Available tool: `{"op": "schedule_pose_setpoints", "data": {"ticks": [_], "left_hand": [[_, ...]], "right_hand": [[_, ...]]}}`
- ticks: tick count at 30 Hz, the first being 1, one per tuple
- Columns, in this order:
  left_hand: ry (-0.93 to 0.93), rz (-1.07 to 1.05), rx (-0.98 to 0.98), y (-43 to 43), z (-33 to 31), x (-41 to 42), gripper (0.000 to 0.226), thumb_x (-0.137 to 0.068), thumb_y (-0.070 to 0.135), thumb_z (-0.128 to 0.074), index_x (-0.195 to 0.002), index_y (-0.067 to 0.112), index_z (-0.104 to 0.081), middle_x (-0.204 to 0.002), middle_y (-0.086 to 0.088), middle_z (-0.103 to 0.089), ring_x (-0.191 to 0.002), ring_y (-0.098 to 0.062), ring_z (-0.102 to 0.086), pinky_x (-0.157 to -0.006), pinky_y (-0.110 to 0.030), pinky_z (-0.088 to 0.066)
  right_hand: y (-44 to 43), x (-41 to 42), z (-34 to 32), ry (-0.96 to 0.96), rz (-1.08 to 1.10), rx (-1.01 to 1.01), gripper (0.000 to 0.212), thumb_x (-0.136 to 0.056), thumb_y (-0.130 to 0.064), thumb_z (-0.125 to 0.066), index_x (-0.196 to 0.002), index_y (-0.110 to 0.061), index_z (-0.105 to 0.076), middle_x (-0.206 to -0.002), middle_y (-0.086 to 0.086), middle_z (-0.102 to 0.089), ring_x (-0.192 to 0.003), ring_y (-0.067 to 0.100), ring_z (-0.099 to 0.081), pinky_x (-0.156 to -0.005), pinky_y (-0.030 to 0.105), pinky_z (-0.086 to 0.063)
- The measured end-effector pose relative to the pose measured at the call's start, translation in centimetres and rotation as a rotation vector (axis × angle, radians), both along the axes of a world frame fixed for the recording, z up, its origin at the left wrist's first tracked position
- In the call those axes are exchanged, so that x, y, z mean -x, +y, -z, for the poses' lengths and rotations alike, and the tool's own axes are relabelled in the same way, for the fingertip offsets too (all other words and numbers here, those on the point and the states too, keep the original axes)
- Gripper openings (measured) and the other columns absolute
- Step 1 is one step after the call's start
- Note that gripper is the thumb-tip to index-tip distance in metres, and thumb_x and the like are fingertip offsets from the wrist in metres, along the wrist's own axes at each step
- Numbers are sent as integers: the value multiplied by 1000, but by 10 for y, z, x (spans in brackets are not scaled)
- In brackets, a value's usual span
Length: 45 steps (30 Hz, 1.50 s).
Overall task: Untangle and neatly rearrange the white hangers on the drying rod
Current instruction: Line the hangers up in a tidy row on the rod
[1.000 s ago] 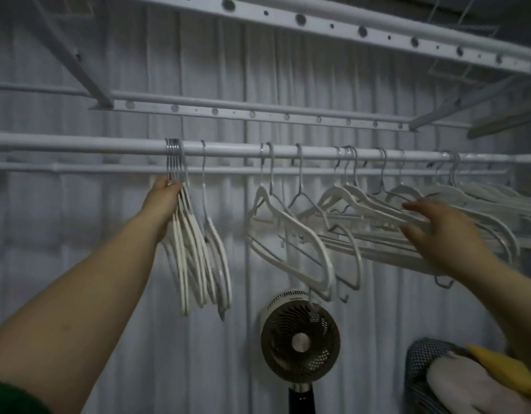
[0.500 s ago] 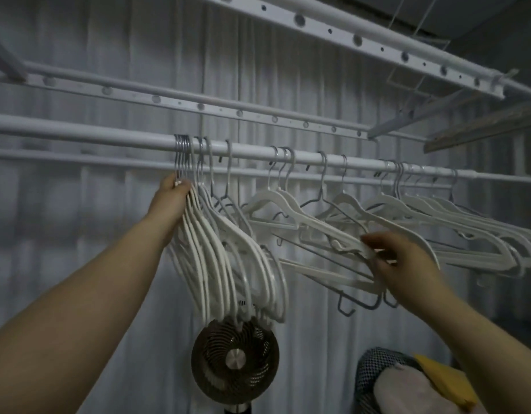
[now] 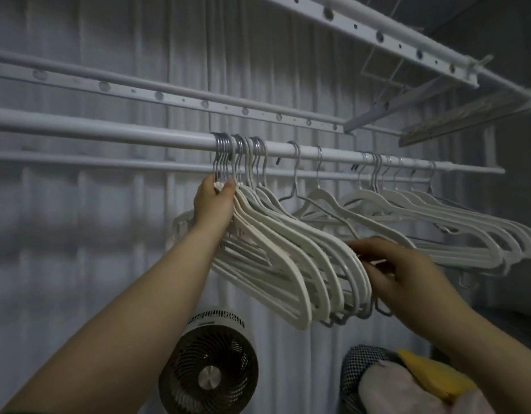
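White hangers hang bunched on the rod. Left hand clasps their necks just under the hooks. Right hand pinches the bunch's lower shoulder ends; loose hangers spread beyond it.

The drying rod is a white tube running level across the view, dipping slightly to the right. Near its middle a packed bunch of white hangers hangs by grey metal hooks pressed close together, shoulders fanned and swung up to the right. Right of it, two single hangers hang apart, then a looser row of white hangers overlaps, slanting toward the right edge.
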<state>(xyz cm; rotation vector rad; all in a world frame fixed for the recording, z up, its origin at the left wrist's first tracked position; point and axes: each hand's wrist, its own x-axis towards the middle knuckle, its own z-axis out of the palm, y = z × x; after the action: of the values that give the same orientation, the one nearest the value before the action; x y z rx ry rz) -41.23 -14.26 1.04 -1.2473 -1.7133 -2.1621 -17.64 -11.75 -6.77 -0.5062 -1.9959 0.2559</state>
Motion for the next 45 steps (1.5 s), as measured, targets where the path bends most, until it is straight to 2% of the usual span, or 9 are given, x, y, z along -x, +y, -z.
{"op": "schedule_pose_setpoints", "data": {"ticks": [5, 8, 13, 18, 26, 29, 34, 40, 45], "left_hand": [[-7, 12, -49, 27, 0, -5, 38, -92, 30, -44, -125, 12, -52, -127, -13, -58, -117, -31, -54, -101, -39, -42], [-3, 15, -75, 42, 0, -8, 36, -94, 27, -43, -124, 9, -52, -127, -15, -57, -117, -31, -53, -94, -33, -39], [18, 14, -76, 68, 0, -21, 39, -94, 29, -41, -129, 13, -48, -132, -15, -54, -121, -32, -50, -106, -42, -38], [17, 23, -42, 100, -2, -40, 39, -94, 31, -41, -128, 15, -47, -133, -14, -53, -122, -33, -50, -106, -47, -39], [-15, -11, -34, 169, -4, -94, 39, -94, 31, -40, -130, 15, -46, -135, -15, -50, -122, -34, -49, -105, -48, -39], [-27, -16, -23, 198, -5, -116, 39, -94, 33, -41, -130, 17, -46, -135, -14, -51, -122, -34, -50, -104, -49, -40], [-42, -35, -12, 243, -6, -156, 39, -94, 31, -40, -130, 16, -46, -135, -12, -52, -124, -32, -49, -107, -44, -38], [-43, -77, -10, 282, -8, -182, 39, -96, 29, -38, -131, 13, -46, -133, -15, -53, -120, -33, -52, -95, -39, -43], [-31, -77, 1, 308, -9, -194, 39, -97, 31, -37, -133, 17, -44, -131, -11, -54, -119, -31, -52, -99, -40, -42]], "right_hand": [[20, -17, -9, 157, 130, -194, 37, -79, -30, -51, -103, -11, -72, -81, -26, -54, -79, -25, -51, -72, -7, -39], [48, -34, -19, 232, 287, -189, 24, -89, -17, -57, -110, -10, -68, -94, -8, -57, -85, -3, -52, -70, -1, -39], [112, -64, -27, 176, 585, -83, 37, -87, -13, -58, -124, -7, -58, -132, 14, -57, -126, 31, -46, -104, 39, -35], [167, -91, -19, 46, 765, 1, 45, -85, -22, -62, -127, -9, -56, -134, 17, -56, -126, 34, -47, -104, 40, -34], [224, -132, -17, 90, 454, -51, 25, -86, -17, -62, -107, -5, -70, -109, 12, -70, -95, 18, -59, -57, 15, -25], [247, -148, -14, 58, 340, -152, 23, -85, -19, -64, -103, -7, -72, -105, 7, -71, -88, 7, -51, -65, -2, -34], [286, -170, -12, 77, 149, -208, 54, -73, -55, -44, -98, -17, -74, -99, -10, -67, -99, 7, -54, -87, 11, -34], [321, -199, -12, 285, 130, -324, 44, -80, -37, -43, -96, -9, -72, -100, -10, -59, -100, 1, -49, -89, 14, -32], [362, -209, -21, 365, 28, 181, 30, -93, -18, -50, -120, -8, -59, -109, -1, -56, -102, 10, -49, -81, 20, -34]]}}
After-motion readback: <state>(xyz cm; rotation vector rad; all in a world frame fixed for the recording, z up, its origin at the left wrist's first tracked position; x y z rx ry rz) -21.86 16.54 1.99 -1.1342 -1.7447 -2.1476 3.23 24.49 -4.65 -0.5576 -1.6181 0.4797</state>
